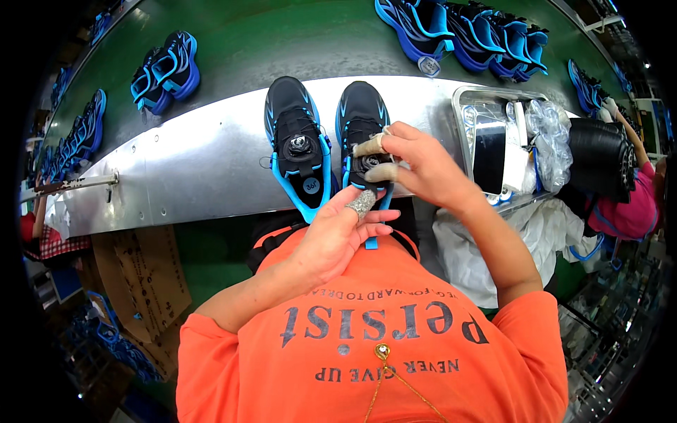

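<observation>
The right hand point(423, 166) reaches over the right shoe point(362, 120) from the person's right side, its taped fingertips point(381, 171) pinched narrowly together at the shoe's round dial and tongue; the grip looks tight and small, fit for a cord or a tab, though what exactly sits between the fingers is too small to tell. The left hand point(338, 236) comes up from below, palm turned partly upward, fingers loosely curled; its wrapped forefinger point(362, 203) presses against the near end of the same shoe, where a blue strip point(371, 240) hangs down past the edge; it seems to steady the shoe from beneath while the other hand works on top; it closes around nothing that I can make out.

Both shoes are black with blue trim and stand side by side, toes pointing away, at the near edge of a metal shelf point(197, 162); that spot keeps them right in front of the body, within short reach. The left shoe point(299, 144) is untouched, its dial facing up. A metal tray point(465, 116) with a dark flat slab and clear bags sits to the right; beyond the shelf a green belt point(282, 39) carries more blue shoes point(458, 32); another person in a pink top point(638, 204) works at the far right.
</observation>
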A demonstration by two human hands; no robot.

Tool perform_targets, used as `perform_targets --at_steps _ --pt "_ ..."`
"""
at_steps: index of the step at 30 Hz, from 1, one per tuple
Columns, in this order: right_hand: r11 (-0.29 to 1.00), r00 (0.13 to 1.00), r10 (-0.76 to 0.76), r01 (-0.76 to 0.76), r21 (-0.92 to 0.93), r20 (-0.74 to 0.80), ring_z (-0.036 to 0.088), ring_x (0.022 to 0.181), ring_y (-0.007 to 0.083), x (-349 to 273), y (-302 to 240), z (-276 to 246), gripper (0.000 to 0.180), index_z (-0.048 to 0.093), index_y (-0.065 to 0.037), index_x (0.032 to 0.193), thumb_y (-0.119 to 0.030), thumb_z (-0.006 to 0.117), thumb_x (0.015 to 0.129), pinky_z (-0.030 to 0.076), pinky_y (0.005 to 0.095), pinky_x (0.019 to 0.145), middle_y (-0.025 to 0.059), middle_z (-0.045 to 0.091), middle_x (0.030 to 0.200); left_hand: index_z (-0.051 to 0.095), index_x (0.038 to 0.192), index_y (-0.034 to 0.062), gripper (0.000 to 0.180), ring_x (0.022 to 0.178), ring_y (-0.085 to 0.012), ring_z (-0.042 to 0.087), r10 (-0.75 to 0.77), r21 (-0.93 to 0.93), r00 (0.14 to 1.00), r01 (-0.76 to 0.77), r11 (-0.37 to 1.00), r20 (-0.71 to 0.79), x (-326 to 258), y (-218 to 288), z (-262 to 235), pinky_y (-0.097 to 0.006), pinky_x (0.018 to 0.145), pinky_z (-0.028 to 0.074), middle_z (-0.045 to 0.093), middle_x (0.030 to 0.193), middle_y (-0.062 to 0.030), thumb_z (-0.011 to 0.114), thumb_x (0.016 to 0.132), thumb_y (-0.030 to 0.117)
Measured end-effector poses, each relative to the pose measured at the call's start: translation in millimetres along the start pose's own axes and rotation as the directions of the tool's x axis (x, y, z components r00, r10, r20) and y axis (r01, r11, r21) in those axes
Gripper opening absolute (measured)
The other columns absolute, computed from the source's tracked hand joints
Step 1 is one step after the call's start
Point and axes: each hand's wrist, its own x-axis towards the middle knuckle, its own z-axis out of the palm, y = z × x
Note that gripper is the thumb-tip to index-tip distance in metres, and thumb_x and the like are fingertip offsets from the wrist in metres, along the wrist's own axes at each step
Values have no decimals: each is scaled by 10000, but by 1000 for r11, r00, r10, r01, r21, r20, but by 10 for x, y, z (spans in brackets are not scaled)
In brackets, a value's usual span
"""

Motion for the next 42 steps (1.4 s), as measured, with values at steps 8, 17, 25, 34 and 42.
perform_targets --at_steps 8,17,25,34,42 --pt "997 997 -47 44 62 55 574 900 238 43 23 -91 367 714 -103 1108 -147 765 748 479 333 804 81 559 921 464 1324 -7 311 1135 -289 604 -31 18 999 31 999 -18 7 14 44 -357 868 523 530 1308 -126 417 1034 97" --pt "992 991 -112 117 54 -78 562 899 253 -13 32 1 364 711 -114 1117 -164 754 759 484 343 812 93 559 946 450 1339 -1 323 1152 -289 597 -46 33 999 47 998 -23 22 12 42 -351 862 520 512 1347 -138 419 1034 101" --pt "973 966 223 -211 98 -133 575 803 168 -94 -111 94 284 729 -125 1076 -109 731 792 474 302 732 44 609 888 437 1358 -27 364 1135 -299 609 -45 66 999 47 997 -22 5 65 64 -354 861 528 491 1381 -181 455 1027 124" --pt "985 996 88 -89 150 12 373 1381 336 -227 67 -32 885 474 -89 1432 -319 861 670 303 425 1144 160 434 1439 588 1035 19 281 854 -345 631 314 790 807 -277 -548 501 286 595 188 -419 714 517 614 936 -155 693 826 175" --pt "994 978 108 -101 50 -181 426 1287 404 -280 221 306 766 537 -111 1359 -286 835 675 379 456 1086 184 418 1445 635 1012 37 373 878 -333 673 -17 737 939 -282 -614 345 684 796 261 -434 716 536 687 950 -143 747 721 241"
